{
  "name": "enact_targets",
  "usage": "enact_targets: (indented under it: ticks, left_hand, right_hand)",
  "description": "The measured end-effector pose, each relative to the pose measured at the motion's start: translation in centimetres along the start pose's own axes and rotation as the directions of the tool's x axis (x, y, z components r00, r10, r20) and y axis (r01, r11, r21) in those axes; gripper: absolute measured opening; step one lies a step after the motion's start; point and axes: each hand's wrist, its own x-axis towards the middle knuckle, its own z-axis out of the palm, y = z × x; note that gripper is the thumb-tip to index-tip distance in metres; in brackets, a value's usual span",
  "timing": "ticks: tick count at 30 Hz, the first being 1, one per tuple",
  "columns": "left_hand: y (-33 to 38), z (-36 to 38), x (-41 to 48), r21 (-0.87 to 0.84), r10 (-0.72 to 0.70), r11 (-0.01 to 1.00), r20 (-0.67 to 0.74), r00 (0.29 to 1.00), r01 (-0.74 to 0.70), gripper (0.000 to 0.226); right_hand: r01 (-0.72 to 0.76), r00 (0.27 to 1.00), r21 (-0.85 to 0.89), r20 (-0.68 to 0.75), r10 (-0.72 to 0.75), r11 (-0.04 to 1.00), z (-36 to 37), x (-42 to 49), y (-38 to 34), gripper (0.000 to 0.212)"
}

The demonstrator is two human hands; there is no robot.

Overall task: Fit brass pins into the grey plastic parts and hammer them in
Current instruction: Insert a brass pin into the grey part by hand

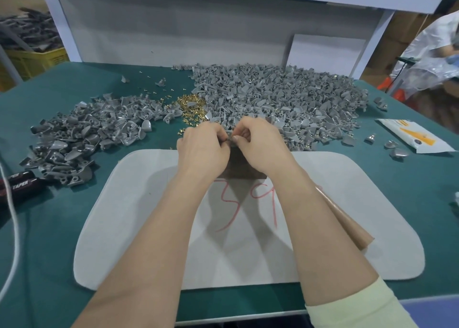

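Observation:
My left hand (202,147) and my right hand (259,141) meet at the far edge of a white mat (139,216). Between their curled fingertips they pinch one small grey plastic part (229,136), mostly hidden by the fingers. I cannot tell whether a brass pin is in it. A loose heap of brass pins (192,108) lies just beyond the hands. A big pile of grey parts (285,99) spreads behind and to the right, and a second pile of grey parts (82,134) lies to the left. A dark block (238,165) sits under the hands.
The green table (49,228) carries a black handle marked TAPER (19,181) and a white cord (15,240) at the left edge. A white-and-orange packet (414,136) lies at right. A brown wooden handle (345,223) rests beside my right forearm. A person in plastic wrap sits far right.

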Motion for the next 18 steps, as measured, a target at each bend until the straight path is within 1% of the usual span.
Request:
enact_targets:
  ticks: [2, 4, 5, 6, 7, 8, 9, 10, 12, 14, 15, 17, 18]
  left_hand:
    - [0.0, 0.0, 0.0, 0.000, 0.001, 1.000, 0.001, 1.000, -0.001, 0.007]
    - [0.0, 0.0, 0.0, 0.002, -0.003, 1.000, -0.001, 1.000, 0.003, 0.007]
    - [0.0, 0.0, 0.0, 0.002, -0.005, 1.000, -0.002, 1.000, 0.005, 0.008]
    - [0.0, 0.0, 0.0, 0.002, -0.009, 1.000, -0.003, 1.000, 0.009, 0.009]
    - [-0.1, 0.0, 0.0, 0.000, -0.010, 1.000, -0.005, 1.000, 0.010, 0.009]
    - [-0.1, 0.0, 0.0, 0.000, -0.011, 1.000, -0.009, 1.000, 0.011, 0.009]
    - [-0.1, 0.0, 0.0, 0.005, -0.012, 1.000, -0.014, 1.000, 0.012, 0.009]
    - [0.0, 0.0, 0.0, 0.014, -0.012, 1.000, -0.019, 1.000, 0.012, 0.011]
    - [0.0, 0.0, 0.0, 0.029, -0.013, 0.999, -0.025, 1.000, 0.014, 0.014]
    - [0.0, 0.1, 0.0, 0.027, -0.018, 0.999, -0.027, 0.999, 0.019, 0.013]
    - [0.1, 0.2, -0.1, 0.025, -0.023, 0.999, -0.028, 0.999, 0.024, 0.012]
    - [0.1, 0.3, -0.1, 0.032, -0.026, 0.999, -0.022, 0.999, 0.027, 0.012]
    - [0.1, 0.4, 0.0, 0.033, -0.023, 0.999, -0.021, 1.000, 0.024, 0.012]
  right_hand:
    - [-0.025, 0.999, 0.067, 0.021, 0.024, 0.997, -0.2, -0.1, 0.1, 0.012]
    - [-0.087, 0.996, 0.207, 0.021, 0.084, 0.975, -0.9, -0.2, 0.3, 0.020]
    - [-0.123, 0.991, 0.255, -0.017, 0.132, 0.959, -1.4, -0.3, 0.6, 0.024]
    - [-0.167, 0.979, 0.267, -0.072, 0.193, 0.949, -1.9, -0.3, 1.1, 0.025]
    - [-0.222, 0.958, 0.227, -0.129, 0.256, 0.948, -2.5, -0.4, 1.7, 0.023]
    - [-0.290, 0.939, 0.128, -0.152, 0.307, 0.948, -3.0, -0.5, 2.5, 0.021]
    - [-0.350, 0.929, 0.005, -0.124, 0.348, 0.937, -3.5, -0.6, 3.1, 0.021]
    - [-0.393, 0.919, -0.109, -0.057, 0.389, 0.913, -3.8, -0.8, 3.5, 0.026]
    - [-0.417, 0.888, -0.225, 0.105, 0.448, 0.880, -3.8, -1.0, 3.8, 0.034]
    - [-0.409, 0.867, -0.243, 0.195, 0.458, 0.879, -3.5, -1.0, 3.8, 0.029]
    - [-0.412, 0.865, -0.223, 0.207, 0.457, 0.883, -3.4, -0.9, 3.7, 0.027]
    - [-0.437, 0.869, -0.132, 0.194, 0.455, 0.890, -3.4, -0.8, 3.7, 0.030]
    - [-0.450, 0.869, -0.086, 0.185, 0.458, 0.889, -3.6, -0.9, 3.6, 0.028]
